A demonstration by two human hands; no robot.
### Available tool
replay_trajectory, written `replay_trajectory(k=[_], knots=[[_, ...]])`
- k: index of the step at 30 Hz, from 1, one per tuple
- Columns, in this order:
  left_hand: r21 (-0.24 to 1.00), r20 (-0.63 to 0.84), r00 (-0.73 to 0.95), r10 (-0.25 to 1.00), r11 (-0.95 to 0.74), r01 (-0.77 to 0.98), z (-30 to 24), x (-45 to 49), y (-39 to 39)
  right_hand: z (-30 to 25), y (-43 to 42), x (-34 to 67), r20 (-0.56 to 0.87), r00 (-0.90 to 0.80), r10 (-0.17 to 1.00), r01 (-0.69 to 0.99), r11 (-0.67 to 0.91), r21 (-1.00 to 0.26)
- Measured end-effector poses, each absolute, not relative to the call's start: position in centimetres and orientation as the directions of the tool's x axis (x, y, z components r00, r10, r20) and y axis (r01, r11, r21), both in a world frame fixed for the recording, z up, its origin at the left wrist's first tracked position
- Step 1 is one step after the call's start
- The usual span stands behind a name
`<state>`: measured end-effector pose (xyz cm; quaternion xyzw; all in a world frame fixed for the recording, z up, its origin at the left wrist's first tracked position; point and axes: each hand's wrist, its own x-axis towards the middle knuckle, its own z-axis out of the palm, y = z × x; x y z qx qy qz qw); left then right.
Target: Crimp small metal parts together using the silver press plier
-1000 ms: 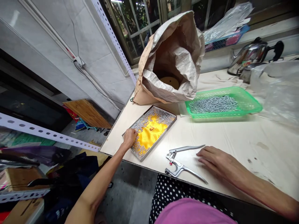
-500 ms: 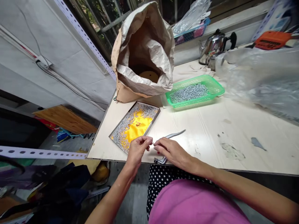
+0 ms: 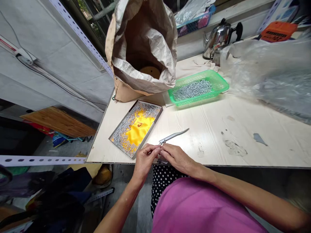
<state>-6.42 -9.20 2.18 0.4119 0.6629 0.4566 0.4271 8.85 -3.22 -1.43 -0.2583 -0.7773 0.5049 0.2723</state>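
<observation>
At the left of the tabletop, a shallow tray is set at a slant, with small metal pieces massed around a bare yellow area. By its near corner, the left hand is held at the table's front edge; its thumb and forefinger are drawn narrow, nearly tip to tip. Whether something tiny is pinched there cannot be told, as the tips are crowded together.

Just beyond the fingertips, a metal hand tool is laid with one long handle slanted away from the edge; its nearer parts are largely hidden by the hands. The right hand is brought in from the other side, its fingers bent and narrow, seemingly touching those of the left. What is held by it, if anything, cannot be told either, nor whether the tool is touched.

For such fine fingertip work, a light, even pinch is judged best, with both wrists steadied near the table edge so that nothing small is dropped to the floor. The tool's handle is better left unbumped by the right knuckles, and the tray's corner unjostled by the left.

Farther right and back, more metal pieces are contained in a green basket, beside which a clear plastic bag is spread.
</observation>
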Motion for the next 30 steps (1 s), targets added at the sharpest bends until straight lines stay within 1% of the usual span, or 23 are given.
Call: replay_trajectory(k=[4, 6, 7, 8, 10, 12, 13, 15, 18, 25, 30], knots=[[0.953, -0.264, -0.266, 0.927, 0.293, 0.077, 1.4, -6.4, -9.9, -1.5, -4.0, 9.1, 0.145, -0.714, 0.684, 0.165, 0.367, -0.916], [0.944, -0.303, -0.283, 0.910, 0.328, 0.045, 0.8, -6.4, -10.0, -1.6, -4.3, 9.2, 0.126, -0.721, 0.681, 0.184, 0.364, -0.913], [0.938, -0.310, -0.302, 0.901, 0.342, 0.057, 0.5, -6.5, -10.0, -1.6, -4.3, 9.4, 0.115, -0.728, 0.676, 0.198, 0.367, -0.909], [0.931, -0.303, -0.326, 0.896, 0.351, 0.097, 0.3, -6.7, -10.0, -1.5, -4.3, 9.7, 0.107, -0.735, 0.670, 0.213, 0.379, -0.901], [0.903, -0.257, -0.364, 0.895, 0.356, 0.240, -0.2, -7.1, -9.9, -1.6, -4.1, 10.5, 0.111, -0.726, 0.679, 0.256, 0.416, -0.872], [0.851, -0.228, -0.366, 0.902, 0.367, 0.376, -0.7, -7.7, -9.9, -1.6, -3.6, 11.8, 0.132, -0.682, 0.719, 0.309, 0.447, -0.839], [0.825, -0.236, -0.358, 0.903, 0.381, 0.418, -1.0, -7.9, -9.8, -1.7, -3.3, 12.6, 0.143, -0.652, 0.745, 0.332, 0.450, -0.829], [0.788, -0.279, -0.342, 0.897, 0.417, 0.453, -1.4, -8.3, -9.7, -2.0, -2.8, 14.0, 0.150, -0.590, 0.794, 0.371, 0.432, -0.822], [0.744, -0.337, -0.331, 0.882, 0.465, 0.480, -2.0, -8.6, -9.5, -2.5, -2.4, 15.7, 0.137, -0.532, 0.836, 0.392, 0.387, -0.835], [0.693, -0.439, -0.268, 0.858, 0.513, 0.507, -2.0, -8.4, -8.7, -3.6, -2.7, 17.1, 0.130, -0.516, 0.847, 0.398, 0.372, -0.839], [0.601, -0.484, -0.239, 0.842, 0.518, 0.609, -1.6, -8.4, -7.8, -3.7, -2.2, 17.6, 0.162, -0.484, 0.860, 0.419, 0.391, -0.820]])
